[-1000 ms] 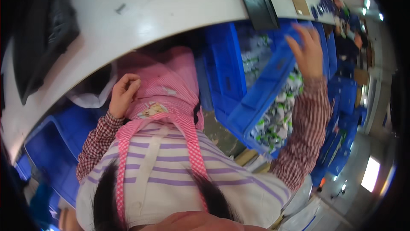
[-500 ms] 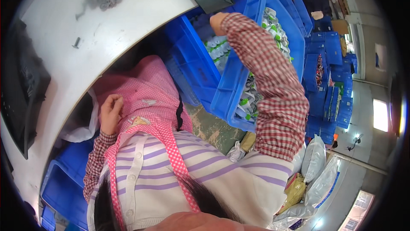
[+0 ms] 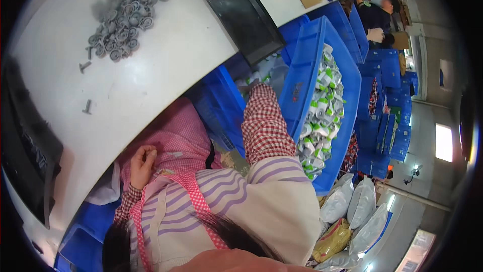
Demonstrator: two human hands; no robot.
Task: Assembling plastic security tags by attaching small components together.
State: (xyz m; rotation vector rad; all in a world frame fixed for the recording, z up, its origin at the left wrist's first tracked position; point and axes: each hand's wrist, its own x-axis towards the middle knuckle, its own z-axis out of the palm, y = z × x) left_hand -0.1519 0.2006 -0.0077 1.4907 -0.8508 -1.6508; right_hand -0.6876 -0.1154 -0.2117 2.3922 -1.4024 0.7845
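My right hand [image 3: 250, 87] reaches down into a blue bin [image 3: 221, 98] just below the table edge. The bin's wall, the shade and my checked sleeve hide most of its fingers, and whatever they touch. White and pale-green small parts [image 3: 274, 71] lie in that bin. Over my lap, close to the pink apron [image 3: 173, 136], my left hand [image 3: 143, 165] is loosely closed, fingers curled toward the thumb, and no object shows in it. Beside my right arm, a tilted blue crate [image 3: 342, 116] holds many white, grey and green parts [image 3: 322, 116].
Grey round-headed stemmed parts [image 3: 126, 20] are heaped on the white table [image 3: 166, 56]; a few lie apart. A black tray [image 3: 251, 28] with small white pieces juts over the table edge. Another black tray [image 3: 30, 156] is at left. Stuffed sacks [image 3: 362, 201] and a co-worker [image 3: 375, 15] are at right.
My view has shifted, showing more table and the tray's white pieces. My right arm has drawn in from the crate side, and the right hand has sunk lower into the bin. My left hand stays over my lap.
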